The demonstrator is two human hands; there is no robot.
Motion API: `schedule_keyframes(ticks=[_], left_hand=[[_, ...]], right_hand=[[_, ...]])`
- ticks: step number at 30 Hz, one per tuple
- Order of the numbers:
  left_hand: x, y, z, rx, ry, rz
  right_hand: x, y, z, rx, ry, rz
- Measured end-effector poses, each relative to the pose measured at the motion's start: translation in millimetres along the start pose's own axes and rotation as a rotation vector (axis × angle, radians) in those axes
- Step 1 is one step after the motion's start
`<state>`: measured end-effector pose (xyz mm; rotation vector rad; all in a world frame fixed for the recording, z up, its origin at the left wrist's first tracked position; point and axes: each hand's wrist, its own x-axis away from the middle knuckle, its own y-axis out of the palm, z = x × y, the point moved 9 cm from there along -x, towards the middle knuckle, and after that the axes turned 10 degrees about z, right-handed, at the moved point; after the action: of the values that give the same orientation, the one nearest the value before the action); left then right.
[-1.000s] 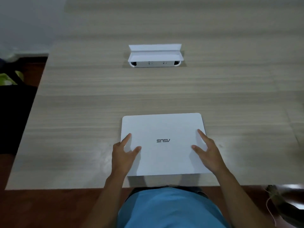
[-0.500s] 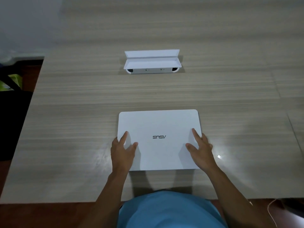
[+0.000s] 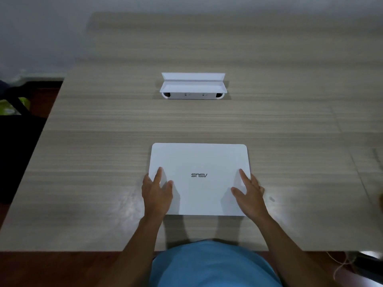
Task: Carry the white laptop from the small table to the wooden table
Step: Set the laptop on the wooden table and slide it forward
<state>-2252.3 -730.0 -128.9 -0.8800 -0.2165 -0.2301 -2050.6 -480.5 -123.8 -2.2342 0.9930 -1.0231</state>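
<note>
- Your white laptop (image 3: 199, 179) is lying flat and closed on the wooden table (image 3: 93, 162), near your edge, logo facing away from you. So the carry looks basically done to me, with only the let-go left.
- Left hand (image 3: 156, 193) sits over the left near corner, fingers spread flat on the lid and thumb resting on top. Right hand (image 3: 249, 193) mirrors it on the right side.
- Grip on both sides is wide and loose: palms and fingers laid on the lid, nothing curled under the edges that I can see. Looks more like steadying than holding.
- 2 hands at opposite sides makes sense, it keeps a thin slab level and square to the table edge.
- The lid is smooth matte white with rounded far corners and a small dark logo. It probably slides easily on that surface, so ease off rather than flick your hands away.
- The table top is pale wood-grain laminate with a slight sheen near your hands.
- Farther back there's a white box (image 3: 192, 89) with its flap open, well apart from the laptop, so it's not in your way.
</note>
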Motion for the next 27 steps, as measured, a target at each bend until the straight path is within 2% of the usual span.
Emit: schedule_keyframes(ticks=[7,10,13,15,18,27], left_hand=[[3.1,-0.9,-5.8,-0.019,0.071,-0.07],[15.1,0.9,-13.2,-0.052,0.183,-0.18],[23.8,1.0,-21.0,-0.186,0.282,-0.241],[25.1,1.7,-20.9,-0.282,0.373,-0.236],[26.2,5.6,-20.7,-0.358,0.469,-0.198],[10.7,19.1,-13.4,-0.443,0.505,-0.226]], right_hand=[[8.2,1.6,7.3,0.041,-0.052,0.012],[12.9,-0.1,13.5,0.086,-0.123,0.036],[26.4,8.2,19.2,0.08,-0.251,-0.011],[33.2,17.7,22.8,0.166,-0.361,-0.022],[28.6,20.8,28.4,0.227,-0.403,0.013],[8.5,23.9,25.2,0.302,-0.476,0.009]])
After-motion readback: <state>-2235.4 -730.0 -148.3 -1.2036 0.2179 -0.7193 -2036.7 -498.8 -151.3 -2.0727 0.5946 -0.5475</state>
